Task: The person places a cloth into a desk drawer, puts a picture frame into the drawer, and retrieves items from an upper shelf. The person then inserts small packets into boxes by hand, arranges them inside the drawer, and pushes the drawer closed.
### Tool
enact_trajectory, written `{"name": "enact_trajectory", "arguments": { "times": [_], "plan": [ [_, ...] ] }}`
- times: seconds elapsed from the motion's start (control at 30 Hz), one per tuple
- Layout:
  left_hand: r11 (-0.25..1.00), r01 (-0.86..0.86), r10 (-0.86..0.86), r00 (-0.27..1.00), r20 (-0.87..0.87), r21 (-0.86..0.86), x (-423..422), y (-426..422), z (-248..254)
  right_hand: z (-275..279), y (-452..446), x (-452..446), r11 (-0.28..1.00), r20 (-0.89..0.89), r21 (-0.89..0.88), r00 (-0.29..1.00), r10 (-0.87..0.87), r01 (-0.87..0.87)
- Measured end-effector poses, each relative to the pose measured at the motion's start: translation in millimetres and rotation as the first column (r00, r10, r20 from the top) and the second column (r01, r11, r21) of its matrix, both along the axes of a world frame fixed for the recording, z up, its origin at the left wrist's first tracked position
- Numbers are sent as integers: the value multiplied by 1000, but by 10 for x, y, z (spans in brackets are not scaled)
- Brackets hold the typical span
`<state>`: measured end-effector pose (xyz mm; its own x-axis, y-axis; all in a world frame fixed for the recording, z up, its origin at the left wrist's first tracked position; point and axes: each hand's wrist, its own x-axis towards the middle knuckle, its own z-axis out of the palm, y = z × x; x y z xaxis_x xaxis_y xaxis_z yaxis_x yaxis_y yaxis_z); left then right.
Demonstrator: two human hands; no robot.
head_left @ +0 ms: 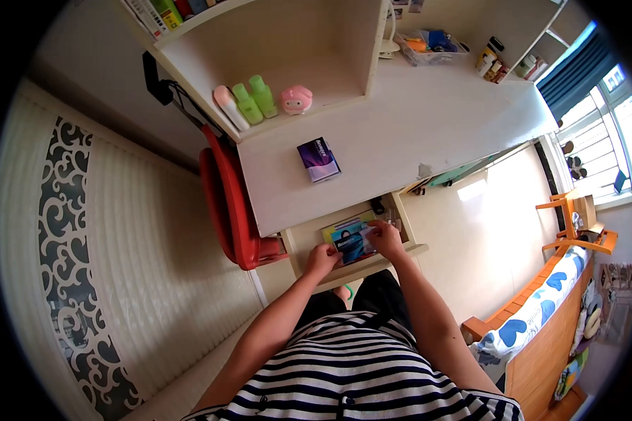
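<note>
A drawer (416, 250) stands pulled out from under the white desk (428, 112). Over it, my left hand (322, 259) has its fingers closed at the lower left edge of a flat blue printed packet (351, 243). My right hand (385, 239) grips the packet's right side, where a pale patch shows by the fingertips. Whether it is a thin box or a folded leaflet I cannot tell. A yellow-green printed sheet (328, 231) shows behind it in the drawer. On the desktop above lies a purple and dark box (319, 160).
Green bottles (262, 97) and a pink figure (296, 99) stand in the shelf. A clear bin (432, 49) holds small items at the back. The red chair (228, 203) is left of the drawer; an orange wooden stool (576, 224) stands far right.
</note>
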<state>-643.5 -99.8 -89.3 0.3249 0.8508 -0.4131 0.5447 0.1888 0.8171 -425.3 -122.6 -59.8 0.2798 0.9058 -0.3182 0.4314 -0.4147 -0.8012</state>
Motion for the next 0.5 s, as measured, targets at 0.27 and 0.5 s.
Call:
{"name": "enact_trajectory", "arguments": {
  "times": [0.27,0.5],
  "plan": [
    [990,65,-68,998,-18,-127,-93,14,-80,-18,0,31,996,79,-57,995,66,-61],
    [988,-14,5,998,-58,-154,-222,0,-200,-139,15,45,981,185,-182,977,105,-71]
  ]
}}
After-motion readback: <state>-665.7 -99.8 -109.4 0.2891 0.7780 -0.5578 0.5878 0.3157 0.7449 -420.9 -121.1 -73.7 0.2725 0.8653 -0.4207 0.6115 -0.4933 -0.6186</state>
